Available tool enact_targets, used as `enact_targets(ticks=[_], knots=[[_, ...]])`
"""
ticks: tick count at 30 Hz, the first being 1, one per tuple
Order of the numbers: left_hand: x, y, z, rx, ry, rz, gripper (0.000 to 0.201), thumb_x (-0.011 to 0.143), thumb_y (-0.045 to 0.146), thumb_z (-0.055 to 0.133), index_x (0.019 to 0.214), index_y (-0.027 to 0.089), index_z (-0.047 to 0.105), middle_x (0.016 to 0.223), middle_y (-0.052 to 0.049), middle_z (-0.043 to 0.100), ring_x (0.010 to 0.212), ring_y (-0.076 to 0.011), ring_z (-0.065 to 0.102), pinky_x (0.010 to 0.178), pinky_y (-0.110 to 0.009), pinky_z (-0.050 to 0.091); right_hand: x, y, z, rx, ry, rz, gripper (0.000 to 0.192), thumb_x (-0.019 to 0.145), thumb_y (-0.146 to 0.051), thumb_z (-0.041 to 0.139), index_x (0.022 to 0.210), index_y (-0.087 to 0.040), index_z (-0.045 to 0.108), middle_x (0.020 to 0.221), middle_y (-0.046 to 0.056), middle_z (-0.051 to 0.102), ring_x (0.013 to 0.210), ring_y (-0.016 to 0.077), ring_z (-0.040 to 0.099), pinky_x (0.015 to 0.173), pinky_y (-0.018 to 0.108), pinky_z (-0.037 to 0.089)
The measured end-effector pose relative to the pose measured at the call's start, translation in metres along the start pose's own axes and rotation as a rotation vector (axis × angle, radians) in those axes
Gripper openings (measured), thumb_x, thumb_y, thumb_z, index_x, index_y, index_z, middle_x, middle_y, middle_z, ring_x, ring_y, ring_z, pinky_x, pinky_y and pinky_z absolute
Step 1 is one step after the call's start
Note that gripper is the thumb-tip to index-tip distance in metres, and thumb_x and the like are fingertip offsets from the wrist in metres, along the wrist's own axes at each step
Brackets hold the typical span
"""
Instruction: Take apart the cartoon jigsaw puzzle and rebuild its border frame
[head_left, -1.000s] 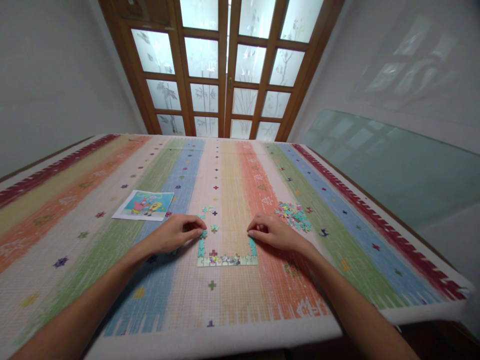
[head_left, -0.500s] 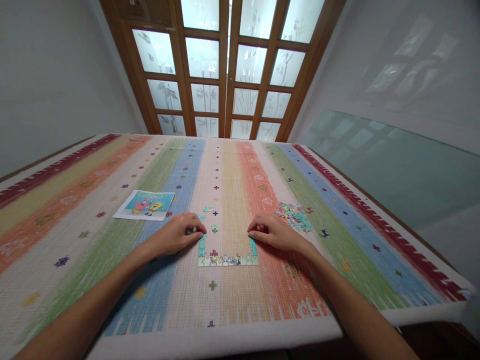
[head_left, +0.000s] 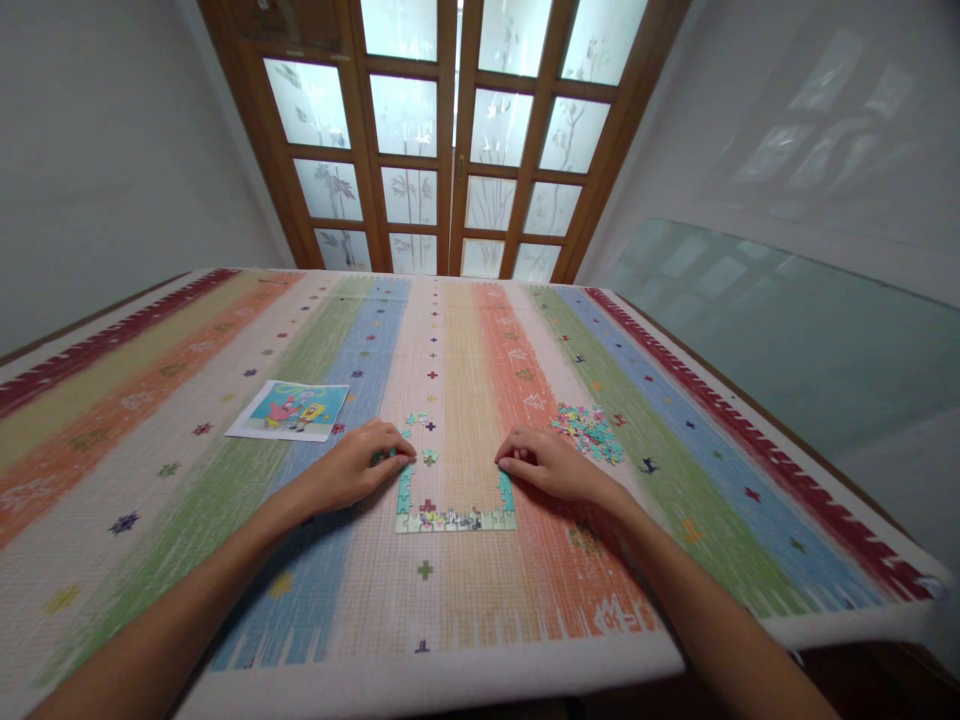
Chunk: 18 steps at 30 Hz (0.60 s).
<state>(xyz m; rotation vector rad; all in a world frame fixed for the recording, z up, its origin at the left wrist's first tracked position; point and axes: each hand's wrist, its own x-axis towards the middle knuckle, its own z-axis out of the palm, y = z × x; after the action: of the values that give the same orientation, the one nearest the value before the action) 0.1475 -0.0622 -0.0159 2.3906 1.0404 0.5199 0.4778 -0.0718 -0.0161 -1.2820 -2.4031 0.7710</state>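
The left hand (head_left: 352,468) has crept slightly right — its grip curls on a loose piece at the puzzle frame's (head_left: 454,507) left arm. The right hand (head_left: 546,464) presses fingers together at the right arm. The frame's long side runs along the bench's (head_left: 525,640) near edge, open end pointing away.

The partial puzzle frame (head_left: 454,508) lies near the table's (head_left: 480,640) front edge, between both hands. The loose pieces (head_left: 589,430) lie right of it, the picture sheet (head_left: 289,410) left
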Motion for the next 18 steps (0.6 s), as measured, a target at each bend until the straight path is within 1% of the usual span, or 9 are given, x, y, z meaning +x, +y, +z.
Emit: enact_targets(ticks=[3, 4, 6, 9, 14, 18], knots=[[0.001, 0.004, 0.003, 0.011, 0.06, 0.064, 0.026, 0.102, 0.035, 0.05, 0.11, 0.024, 0.073, 0.112, -0.008, 0.073, 0.108, -0.0254, 0.059, 0.097, -0.044, 0.047, 0.0, -0.001, -0.001, -0.006, 0.001, -0.005, 0.012, 0.095, -0.015, 0.062, 0.092, -0.018, 0.073, 0.088, 0.005, 0.066, 0.073, 0.0144, 0.058, 0.07, 0.028, 0.044], [0.001, 0.005, 0.005, 0.022, 0.055, 0.09, 0.027, 0.102, 0.034, 0.05, 0.114, 0.024, 0.072, 0.117, -0.008, 0.072, 0.112, -0.0258, 0.057, 0.101, -0.045, 0.046, 0.0, -0.001, -0.001, -0.007, 0.001, -0.005, 0.012, 0.095, -0.016, 0.062, 0.092, -0.018, 0.073, 0.088, 0.005, 0.066, 0.072, 0.0145, 0.058, 0.07, 0.028, 0.044], [0.001, 0.008, 0.007, 0.052, 0.008, 0.136, 0.028, 0.103, 0.033, 0.049, 0.116, 0.025, 0.072, 0.125, -0.007, 0.071, 0.119, -0.0264, 0.054, 0.106, -0.047, 0.042, 0.0, -0.002, -0.001, -0.009, -0.001, -0.003, 0.011, 0.095, -0.016, 0.063, 0.091, -0.019, 0.073, 0.088, 0.004, 0.066, 0.072, 0.0144, 0.057, 0.07, 0.028, 0.044], [0.001, 0.009, 0.011, 0.116, -0.043, 0.166, 0.028, 0.104, 0.033, 0.049, 0.116, 0.024, 0.073, 0.127, -0.006, 0.072, 0.123, -0.0278, 0.052, 0.108, -0.05, 0.039, 0.0, -0.001, -0.001, -0.006, -0.007, 0.001, 0.011, 0.095, -0.017, 0.063, 0.092, -0.019, 0.073, 0.088, 0.004, 0.066, 0.071, 0.0139, 0.056, 0.069, 0.028, 0.044], [0.001, 0.002, 0.015, 0.22, 0.032, 0.131, 0.031, 0.104, 0.035, 0.048, 0.115, 0.023, 0.074, 0.128, -0.007, 0.072, 0.123, -0.0299, 0.052, 0.108, -0.051, 0.04, 0.0, 0.0, 0.0, -0.008, -0.001, 0.007, 0.01, 0.095, -0.018, 0.064, 0.091, -0.019, 0.073, 0.089, 0.004, 0.066, 0.072, 0.014, 0.056, 0.07, 0.028, 0.044], [0.002, -0.004, 0.011, 0.145, 0.056, 0.12, 0.03, 0.104, 0.032, 0.048, 0.118, 0.024, 0.073, 0.131, -0.008, 0.07, 0.122, -0.028, 0.054, 0.107, -0.05, 0.042, 0.0, 0.0, 0.0, -0.001, -0.007, 0.008, 0.011, 0.095, -0.018, 0.063, 0.092, -0.019, 0.073, 0.09, 0.005, 0.066, 0.072, 0.0144, 0.057, 0.07, 0.029, 0.045]])
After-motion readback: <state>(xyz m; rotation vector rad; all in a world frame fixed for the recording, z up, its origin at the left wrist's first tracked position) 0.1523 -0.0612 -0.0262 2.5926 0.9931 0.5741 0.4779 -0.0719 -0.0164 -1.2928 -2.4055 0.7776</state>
